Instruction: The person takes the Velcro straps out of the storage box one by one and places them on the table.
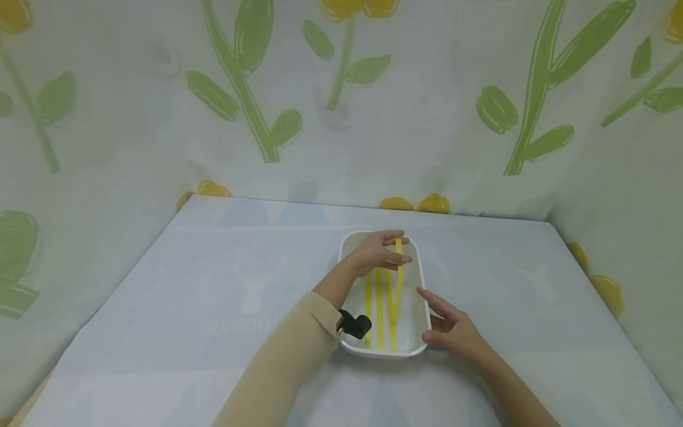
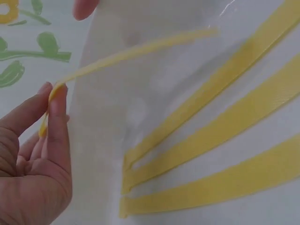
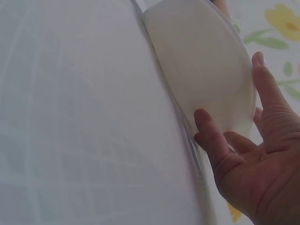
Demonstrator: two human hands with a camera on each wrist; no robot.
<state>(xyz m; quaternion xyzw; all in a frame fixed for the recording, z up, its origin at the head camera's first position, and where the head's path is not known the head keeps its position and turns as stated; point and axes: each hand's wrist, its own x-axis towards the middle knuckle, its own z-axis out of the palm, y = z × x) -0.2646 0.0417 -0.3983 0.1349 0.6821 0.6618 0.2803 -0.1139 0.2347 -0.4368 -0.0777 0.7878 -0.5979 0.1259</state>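
A white oblong tray (image 1: 414, 284) with rounded corners rests on the table. Inside it several flat yellow strips (image 1: 380, 314) lie side by side along its length. My left hand (image 1: 376, 252) pinches one more thin yellow strip (image 2: 140, 49) between thumb and fingers, over the tray's far half; the strip hangs down towards the tray floor. At the tray's right side is my right hand (image 1: 459, 338), its fingers spread. In the right wrist view the fingertips (image 3: 203, 119) touch the outer wall, while another finger reaches the rim.
A pale patterned cloth covers the table (image 1: 240, 284). Behind it and at both sides hangs a curtain (image 1: 416, 130) printed with green stems and yellow flowers. A small black device (image 1: 354, 325) on the left wrist overlaps the tray's near left edge in the head view.
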